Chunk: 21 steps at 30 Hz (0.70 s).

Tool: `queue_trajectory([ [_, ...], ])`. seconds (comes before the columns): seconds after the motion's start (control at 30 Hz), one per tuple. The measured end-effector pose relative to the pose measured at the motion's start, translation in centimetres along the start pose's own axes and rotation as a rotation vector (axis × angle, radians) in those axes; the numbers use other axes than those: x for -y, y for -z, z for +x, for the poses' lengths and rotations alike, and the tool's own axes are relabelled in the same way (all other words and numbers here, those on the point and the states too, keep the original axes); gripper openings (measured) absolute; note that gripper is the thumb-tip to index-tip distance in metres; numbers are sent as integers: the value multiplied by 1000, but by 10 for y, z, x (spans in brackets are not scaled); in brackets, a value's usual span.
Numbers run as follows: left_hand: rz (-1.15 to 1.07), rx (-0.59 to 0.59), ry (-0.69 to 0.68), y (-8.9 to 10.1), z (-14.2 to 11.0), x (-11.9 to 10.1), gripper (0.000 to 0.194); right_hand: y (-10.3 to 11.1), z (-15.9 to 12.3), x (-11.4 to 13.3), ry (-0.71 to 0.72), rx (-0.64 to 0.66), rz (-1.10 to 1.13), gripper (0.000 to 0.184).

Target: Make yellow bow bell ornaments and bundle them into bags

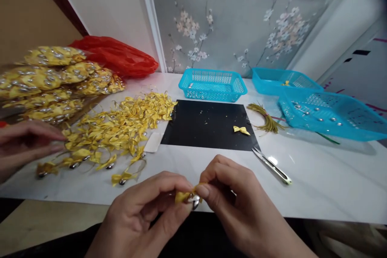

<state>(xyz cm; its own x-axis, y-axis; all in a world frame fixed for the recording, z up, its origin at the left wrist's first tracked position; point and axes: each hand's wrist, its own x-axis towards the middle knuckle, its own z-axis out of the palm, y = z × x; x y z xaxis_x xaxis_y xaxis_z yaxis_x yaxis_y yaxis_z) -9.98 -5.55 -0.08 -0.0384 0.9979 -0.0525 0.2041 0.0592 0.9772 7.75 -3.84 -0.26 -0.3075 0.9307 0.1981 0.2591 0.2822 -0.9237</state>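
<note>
The yellow ribbon bow (181,197) with a rounded silver metal piece (196,200) lies between the fingertips of your left hand (145,213) and right hand (237,193). On the glossy white desk (208,163), count three blue perforated plastic baskets (217,96), one flat black rectangular mat (205,129). Your fingers, nearly closed, pinch the bow from both sides.

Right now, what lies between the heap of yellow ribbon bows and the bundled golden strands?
In the head view, a black rectangular mat, with one yellow ribbon bow near its right edge and a small white card by its left.
</note>
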Motion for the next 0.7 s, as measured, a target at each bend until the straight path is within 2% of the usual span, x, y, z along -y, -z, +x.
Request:
queue_trajectory([
  [0.1,-22,-12,61,-4,-1,-2,10,-1,0,-1,-10,3,16,15],
  [0.27,-65,54,134,-4,3,-1,16,0,-1,-1,-87,22,65,19],
  [0.5,-108,-6,81,-7,-2,0,18,2,2,-2,-214,80,169,22],
  [0.6,-104,53,88,-6,0,-1,11,2,2,-2,-223,106,216,24],
  [0.7,-146,108,191,-1,4,-2,13,5,2,-6,-183,90,268,21],
])
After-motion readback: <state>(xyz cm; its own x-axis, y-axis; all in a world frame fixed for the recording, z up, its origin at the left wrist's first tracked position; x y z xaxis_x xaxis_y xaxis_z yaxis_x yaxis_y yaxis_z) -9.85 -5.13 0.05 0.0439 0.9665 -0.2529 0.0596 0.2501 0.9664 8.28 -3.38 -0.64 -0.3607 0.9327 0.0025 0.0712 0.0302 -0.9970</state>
